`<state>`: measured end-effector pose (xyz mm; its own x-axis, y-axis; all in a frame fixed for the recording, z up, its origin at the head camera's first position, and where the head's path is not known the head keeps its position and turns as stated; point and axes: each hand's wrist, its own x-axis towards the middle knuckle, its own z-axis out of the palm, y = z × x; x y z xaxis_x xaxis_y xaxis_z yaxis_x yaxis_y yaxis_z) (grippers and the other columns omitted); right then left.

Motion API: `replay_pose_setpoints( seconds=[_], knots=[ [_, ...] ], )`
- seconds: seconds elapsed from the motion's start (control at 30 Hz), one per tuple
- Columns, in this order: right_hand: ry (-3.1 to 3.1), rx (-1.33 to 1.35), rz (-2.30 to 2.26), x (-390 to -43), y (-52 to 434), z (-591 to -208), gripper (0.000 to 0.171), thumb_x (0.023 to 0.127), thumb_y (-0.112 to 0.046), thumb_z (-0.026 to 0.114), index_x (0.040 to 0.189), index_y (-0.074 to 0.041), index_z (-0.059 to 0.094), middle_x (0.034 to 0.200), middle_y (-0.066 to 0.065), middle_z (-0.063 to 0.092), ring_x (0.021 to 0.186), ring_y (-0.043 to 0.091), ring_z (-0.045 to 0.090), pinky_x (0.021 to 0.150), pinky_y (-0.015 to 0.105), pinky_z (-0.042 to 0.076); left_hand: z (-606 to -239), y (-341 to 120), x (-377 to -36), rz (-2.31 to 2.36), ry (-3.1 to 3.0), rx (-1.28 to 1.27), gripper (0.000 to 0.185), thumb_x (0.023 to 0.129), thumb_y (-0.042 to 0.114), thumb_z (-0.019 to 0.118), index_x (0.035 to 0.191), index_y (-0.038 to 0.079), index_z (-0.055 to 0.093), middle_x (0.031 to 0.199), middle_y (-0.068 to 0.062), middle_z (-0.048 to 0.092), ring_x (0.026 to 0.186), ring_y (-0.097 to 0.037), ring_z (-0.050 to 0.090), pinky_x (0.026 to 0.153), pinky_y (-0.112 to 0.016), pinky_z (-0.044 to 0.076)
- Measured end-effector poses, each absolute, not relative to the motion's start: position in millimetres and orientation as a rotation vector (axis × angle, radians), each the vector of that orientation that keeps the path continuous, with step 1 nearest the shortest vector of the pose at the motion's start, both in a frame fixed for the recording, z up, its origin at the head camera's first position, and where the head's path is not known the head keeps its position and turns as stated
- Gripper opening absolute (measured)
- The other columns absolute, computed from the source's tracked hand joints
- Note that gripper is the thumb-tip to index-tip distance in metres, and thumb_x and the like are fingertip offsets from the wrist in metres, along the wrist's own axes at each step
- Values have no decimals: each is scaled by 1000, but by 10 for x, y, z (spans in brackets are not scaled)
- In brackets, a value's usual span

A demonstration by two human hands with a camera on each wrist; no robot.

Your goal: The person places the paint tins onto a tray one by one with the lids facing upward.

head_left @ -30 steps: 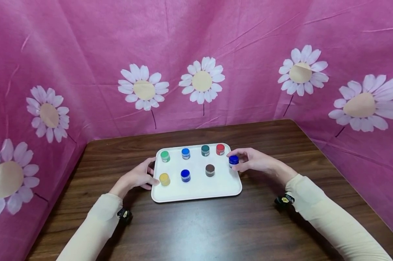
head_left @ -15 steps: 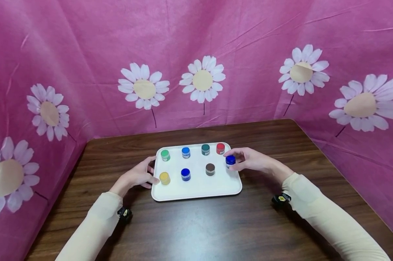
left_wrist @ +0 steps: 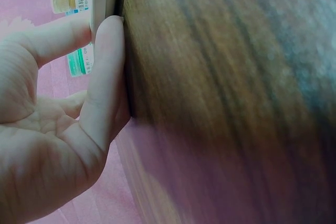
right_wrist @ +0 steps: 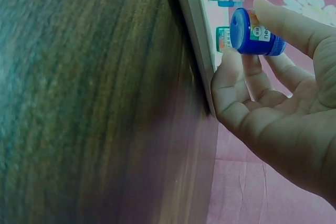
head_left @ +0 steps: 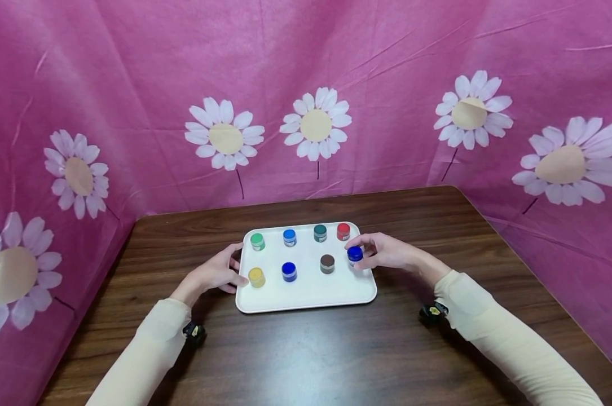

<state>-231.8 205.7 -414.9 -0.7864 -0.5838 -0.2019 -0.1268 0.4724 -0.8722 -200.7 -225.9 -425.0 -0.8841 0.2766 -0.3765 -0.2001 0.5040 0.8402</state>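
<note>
In the head view a white tray lies on the table, bearing small paint jars. My left hand grips its left edge, thumb at the rim and fingers beneath, as the left wrist view shows. My right hand pinches a dark blue paint jar between thumb and fingers over the tray's right end. In the right wrist view this jar appears raised off the tray. Beside it stand a brown jar and, behind, a red jar.
Along the tray's back stand a light green jar, a light blue jar and a dark green jar. Nearer the front are a yellow jar and another dark blue jar. A pink flowered curtain surrounds the wooden table.
My right hand has carried the dark blue jar leftward, further in over the tray, and slightly nearer the front. The left hand and the other jars have stayed in place.
</note>
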Motion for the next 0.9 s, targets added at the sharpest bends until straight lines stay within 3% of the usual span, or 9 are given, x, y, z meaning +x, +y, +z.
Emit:
replay_pose_setpoints(
  seconds=[0.3,0.9],
  knots=[
    [2243,-569,-1242,-2348,2051,-4201,49,84,-14,85,129,-10,67,94,8,56,70,22,48,61,27,41,-4240,-2262,-1989,1373,2275,76,101,80,-8,78,160,6,16,109,-22,49,84,-26,63,68,-44,63],
    [2233,-571,-1230,-2345,2052,-4247,48,85,-11,83,129,-8,66,92,9,53,72,22,46,61,26,38,-4229,-2248,-1982,1377,2263,69,101,81,-8,77,160,5,15,111,-23,48,86,-25,63,69,-44,63]
  ],
)
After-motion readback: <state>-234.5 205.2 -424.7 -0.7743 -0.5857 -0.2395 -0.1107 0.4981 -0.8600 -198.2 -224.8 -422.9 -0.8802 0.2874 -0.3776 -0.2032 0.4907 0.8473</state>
